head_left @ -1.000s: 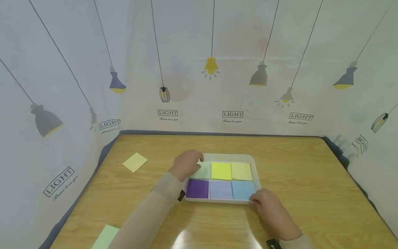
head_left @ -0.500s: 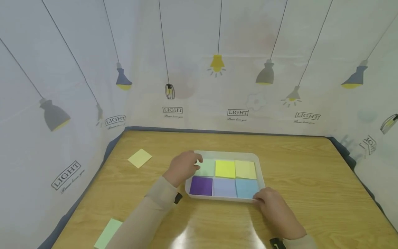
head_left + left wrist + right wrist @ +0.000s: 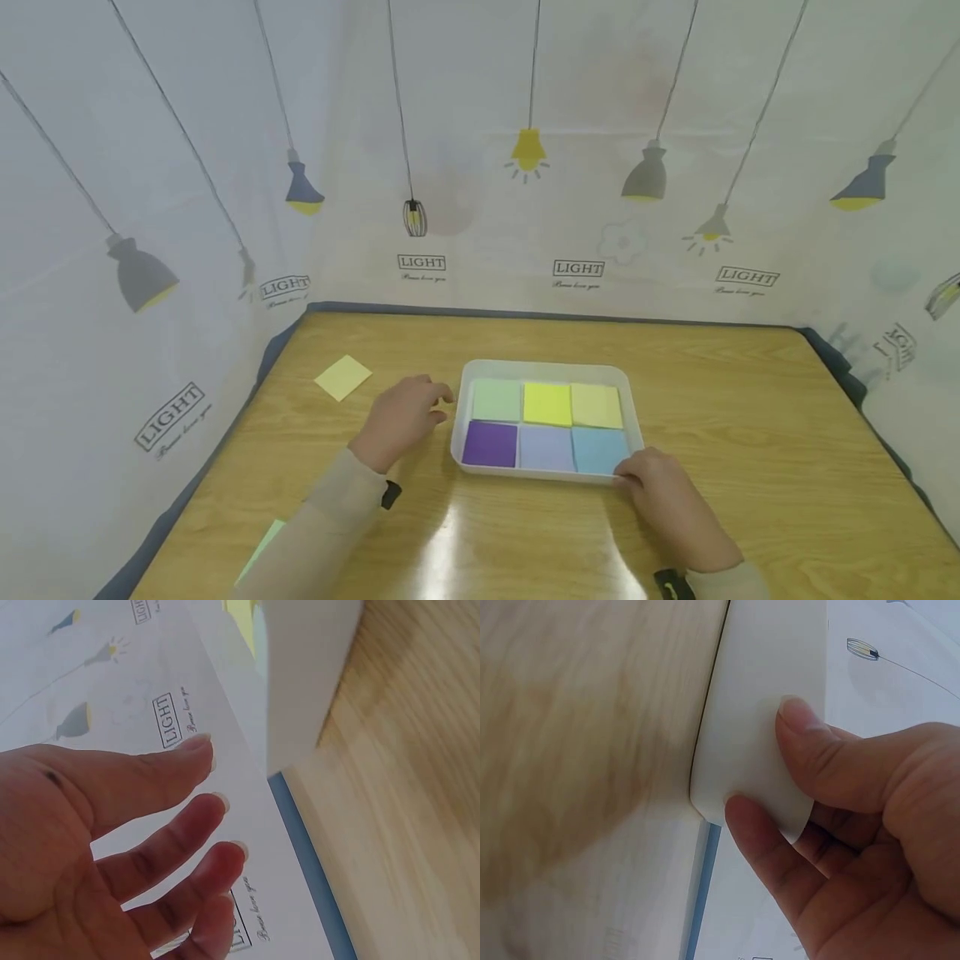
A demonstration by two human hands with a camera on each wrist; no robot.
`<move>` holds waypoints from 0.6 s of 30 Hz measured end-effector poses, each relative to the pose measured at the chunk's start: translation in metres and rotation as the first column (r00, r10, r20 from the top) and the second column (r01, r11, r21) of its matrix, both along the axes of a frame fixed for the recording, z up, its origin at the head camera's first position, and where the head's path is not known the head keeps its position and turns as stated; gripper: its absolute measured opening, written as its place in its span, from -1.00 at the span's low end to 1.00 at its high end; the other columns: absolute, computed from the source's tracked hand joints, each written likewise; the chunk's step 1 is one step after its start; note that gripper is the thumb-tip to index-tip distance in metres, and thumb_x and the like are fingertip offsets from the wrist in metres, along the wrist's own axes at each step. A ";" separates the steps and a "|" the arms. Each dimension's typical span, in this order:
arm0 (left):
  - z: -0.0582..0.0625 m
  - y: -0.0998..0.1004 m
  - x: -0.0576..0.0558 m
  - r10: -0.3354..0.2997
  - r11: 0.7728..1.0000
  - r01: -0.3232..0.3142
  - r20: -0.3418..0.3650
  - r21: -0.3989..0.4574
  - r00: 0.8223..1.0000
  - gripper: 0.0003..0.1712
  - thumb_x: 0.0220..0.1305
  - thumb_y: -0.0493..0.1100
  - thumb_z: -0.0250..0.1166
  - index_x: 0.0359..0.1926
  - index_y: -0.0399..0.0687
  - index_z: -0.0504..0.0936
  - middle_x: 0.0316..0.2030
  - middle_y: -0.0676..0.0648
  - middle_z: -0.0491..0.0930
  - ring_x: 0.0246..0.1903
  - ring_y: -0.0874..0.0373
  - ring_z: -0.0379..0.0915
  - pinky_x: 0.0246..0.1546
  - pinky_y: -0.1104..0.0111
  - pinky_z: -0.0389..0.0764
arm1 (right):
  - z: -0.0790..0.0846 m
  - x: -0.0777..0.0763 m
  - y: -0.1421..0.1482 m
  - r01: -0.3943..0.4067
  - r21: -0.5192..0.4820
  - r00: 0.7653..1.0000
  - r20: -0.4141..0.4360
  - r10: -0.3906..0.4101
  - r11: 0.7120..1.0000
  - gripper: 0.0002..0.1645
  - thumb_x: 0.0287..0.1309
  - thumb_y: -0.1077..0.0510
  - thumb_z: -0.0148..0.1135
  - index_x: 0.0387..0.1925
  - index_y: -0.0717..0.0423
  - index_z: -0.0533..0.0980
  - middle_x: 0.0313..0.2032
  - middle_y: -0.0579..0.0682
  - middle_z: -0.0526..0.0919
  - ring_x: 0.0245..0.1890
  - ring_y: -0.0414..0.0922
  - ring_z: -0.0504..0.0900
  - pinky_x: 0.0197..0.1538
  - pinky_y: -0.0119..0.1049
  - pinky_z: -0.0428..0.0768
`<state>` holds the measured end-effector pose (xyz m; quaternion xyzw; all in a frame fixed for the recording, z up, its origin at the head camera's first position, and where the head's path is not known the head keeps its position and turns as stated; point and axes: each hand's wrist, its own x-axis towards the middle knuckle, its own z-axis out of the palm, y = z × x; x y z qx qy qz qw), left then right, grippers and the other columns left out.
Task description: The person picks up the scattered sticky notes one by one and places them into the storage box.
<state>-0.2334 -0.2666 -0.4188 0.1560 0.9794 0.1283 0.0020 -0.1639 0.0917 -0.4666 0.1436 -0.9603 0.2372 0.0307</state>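
A white tray (image 3: 547, 477) lies on the table and bears several square sticky-note pads in two rows. The back row has a pale green pad (image 3: 497, 400), a bright yellow pad (image 3: 547, 404) and a pale yellow pad (image 3: 596, 406). In front lie a purple pad (image 3: 490, 443), a lavender pad (image 3: 546, 448) and a blue pad (image 3: 599, 450). My right hand (image 3: 663, 492) pinches the tray's near right corner; its thumb (image 3: 810, 742) presses the outer wall in the right wrist view. Just left of the tray, my left hand (image 3: 401, 417) holds nothing, its fingers loosely bent.
A pale yellow sticky note (image 3: 342, 377) lies on the wooden table (image 3: 720, 392) at the back left. Partly behind my left sleeve is a light green note (image 3: 261, 550). White curtains (image 3: 480, 275) printed with lamps surround the table's back and sides.
My left hand has moved left, off the green pad and the tray's left side, and now stands apart from it. My right hand keeps its grip on the corner. The head view has shifted slightly.
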 end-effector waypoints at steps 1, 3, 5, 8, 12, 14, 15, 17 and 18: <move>-0.001 -0.004 0.002 0.007 1.000 -0.007 0.004 -0.001 1.000 -0.79 0.25 -0.16 0.43 -0.08 0.07 0.73 -0.25 -0.01 0.66 -0.24 0.09 0.59 -0.31 0.24 0.63 | 0.000 0.000 0.000 0.001 0.001 1.000 0.004 -0.001 1.000 -0.93 0.11 0.31 0.41 -0.45 0.11 0.72 -0.37 -0.01 0.73 -0.26 -0.09 0.67 -0.15 -0.12 0.69; -0.001 -0.011 0.007 0.018 1.000 -0.018 0.015 -0.007 1.000 -0.78 0.25 -0.16 0.43 -0.07 0.05 0.73 -0.25 -0.02 0.66 -0.24 0.09 0.59 -0.30 0.24 0.62 | 0.000 -0.001 0.000 0.005 0.003 1.000 0.009 -0.005 1.000 -0.92 0.11 0.31 0.40 -0.45 0.11 0.72 -0.36 -0.01 0.73 -0.25 -0.09 0.67 -0.14 -0.12 0.69; -0.002 -0.019 0.012 0.032 0.999 -0.032 0.025 -0.013 0.999 -0.78 0.25 -0.17 0.43 -0.07 0.03 0.73 -0.24 -0.02 0.66 -0.24 0.10 0.59 -0.28 0.24 0.62 | 0.000 -0.001 0.000 0.004 0.005 1.000 0.014 -0.004 1.000 -0.91 0.11 0.32 0.40 -0.44 0.10 0.72 -0.36 0.00 0.73 -0.25 -0.09 0.66 -0.14 -0.12 0.69; -0.004 -0.030 0.022 0.041 0.999 -0.040 0.024 -0.012 0.999 -0.77 0.22 -0.18 0.45 -0.08 0.00 0.73 -0.26 -0.03 0.66 -0.26 0.10 0.59 -0.27 0.23 0.63 | 0.000 -0.001 0.000 0.000 0.001 1.000 0.016 0.000 1.000 -0.91 0.10 0.33 0.40 -0.44 0.10 0.72 -0.36 0.00 0.73 -0.25 -0.09 0.66 -0.14 -0.12 0.69; -0.006 -0.045 0.035 0.033 0.999 -0.033 0.008 -0.012 0.999 -0.76 0.19 -0.20 0.47 -0.09 0.00 0.73 -0.27 -0.03 0.66 -0.27 0.10 0.59 -0.28 0.24 0.62 | 0.001 0.000 0.000 0.000 0.001 1.000 0.016 0.000 1.000 -0.91 0.11 0.33 0.40 -0.43 0.10 0.72 -0.36 -0.01 0.73 -0.25 -0.10 0.66 -0.14 -0.13 0.69; -0.008 -0.052 0.041 0.031 0.999 -0.031 0.004 -0.018 1.000 -0.75 0.18 -0.20 0.48 -0.10 0.00 0.73 -0.27 -0.03 0.67 -0.28 0.11 0.59 -0.29 0.24 0.62 | 0.001 0.000 0.000 -0.004 0.000 1.000 0.010 0.004 1.000 -0.91 0.11 0.32 0.40 -0.43 0.09 0.72 -0.36 -0.01 0.73 -0.25 -0.10 0.66 -0.15 -0.14 0.69; -0.008 -0.055 0.043 0.030 0.999 -0.030 0.004 -0.023 1.000 -0.75 0.17 -0.20 0.48 -0.10 0.00 0.73 -0.27 -0.02 0.67 -0.28 0.11 0.59 -0.28 0.25 0.62 | 0.001 0.000 0.000 -0.005 -0.001 1.000 0.005 0.005 1.000 -0.91 0.11 0.32 0.40 -0.43 0.09 0.72 -0.36 -0.01 0.73 -0.25 -0.09 0.66 -0.15 -0.14 0.69; -0.009 -0.060 0.047 0.031 0.999 -0.031 0.011 -0.033 0.999 -0.75 0.17 -0.20 0.48 -0.10 0.00 0.73 -0.27 -0.02 0.67 -0.29 0.12 0.58 -0.29 0.26 0.62 | 0.001 0.000 0.001 -0.010 0.000 1.000 -0.003 0.010 1.000 -0.92 0.11 0.32 0.41 -0.43 0.10 0.72 -0.36 -0.01 0.73 -0.25 -0.09 0.67 -0.15 -0.14 0.69; -0.010 -0.062 0.049 0.032 0.999 -0.031 0.015 -0.036 0.999 -0.75 0.17 -0.19 0.48 -0.10 0.00 0.73 -0.27 -0.02 0.67 -0.29 0.12 0.58 -0.28 0.25 0.62 | 0.001 0.000 0.001 -0.012 0.002 1.000 -0.005 0.012 1.000 -0.93 0.11 0.31 0.41 -0.43 0.11 0.72 -0.36 -0.01 0.73 -0.25 -0.09 0.67 -0.15 -0.14 0.69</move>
